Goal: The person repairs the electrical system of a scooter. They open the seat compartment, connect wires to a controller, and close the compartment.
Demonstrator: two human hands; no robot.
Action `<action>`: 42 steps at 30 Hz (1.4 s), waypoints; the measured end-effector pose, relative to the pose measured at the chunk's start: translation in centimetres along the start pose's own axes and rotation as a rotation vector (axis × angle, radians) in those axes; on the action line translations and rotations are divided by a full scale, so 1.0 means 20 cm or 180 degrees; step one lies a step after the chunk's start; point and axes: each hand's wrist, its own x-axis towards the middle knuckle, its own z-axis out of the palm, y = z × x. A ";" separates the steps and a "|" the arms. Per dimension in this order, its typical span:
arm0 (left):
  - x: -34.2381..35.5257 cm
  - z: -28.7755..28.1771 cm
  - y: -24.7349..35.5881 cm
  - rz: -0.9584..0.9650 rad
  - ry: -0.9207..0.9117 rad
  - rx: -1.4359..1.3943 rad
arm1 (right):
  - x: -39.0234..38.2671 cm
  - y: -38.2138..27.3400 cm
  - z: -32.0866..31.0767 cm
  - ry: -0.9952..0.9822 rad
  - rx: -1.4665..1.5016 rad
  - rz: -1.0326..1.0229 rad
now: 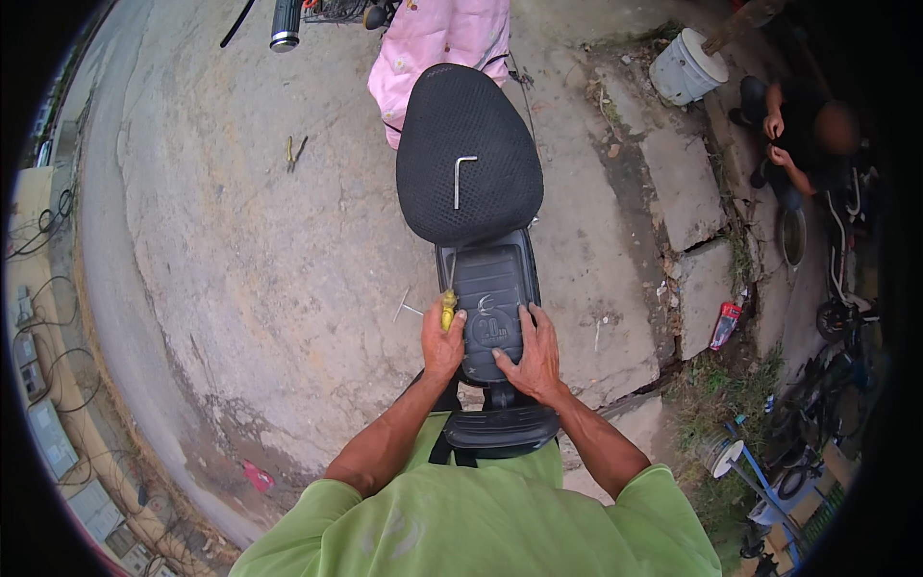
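Note:
A screwdriver with a yellow handle [449, 303] is held in my left hand [441, 350], its shaft pointing away from me along the left edge of a black plastic battery cover [490, 274]. On the right side of that cover rests my right hand [537, 360], thumb and fingers apart, holding nothing. Just beyond the cover is a black mesh-covered scooter seat [437, 144], with a silver hex key [458, 183] lying on it. A ribbed black pad [502, 430] lies nearest my body. The screwdriver's tip is too small to make out clearly.
A metal T-handled tool [408, 306] is on the concrete left of the scooter. Farther off lie yellow-handled pliers [290, 154]. Pink fabric [437, 34] hangs beyond the seat. A white bucket [688, 67] and a crouching person [803, 135] are at the far right.

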 end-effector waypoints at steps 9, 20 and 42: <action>-0.02 0.05 0.07 0.0311 0.0168 0.0795 | -0.03 0.01 0.12 0.0156 -0.0211 -0.0467; 0.00 0.07 0.04 0.0354 0.0175 0.0818 | 0.01 0.00 0.12 0.0569 -0.0120 -0.0444; -0.09 -0.17 -0.14 -0.0233 -0.0637 -0.0383 | -0.08 0.05 0.05 0.0592 0.0142 -0.0413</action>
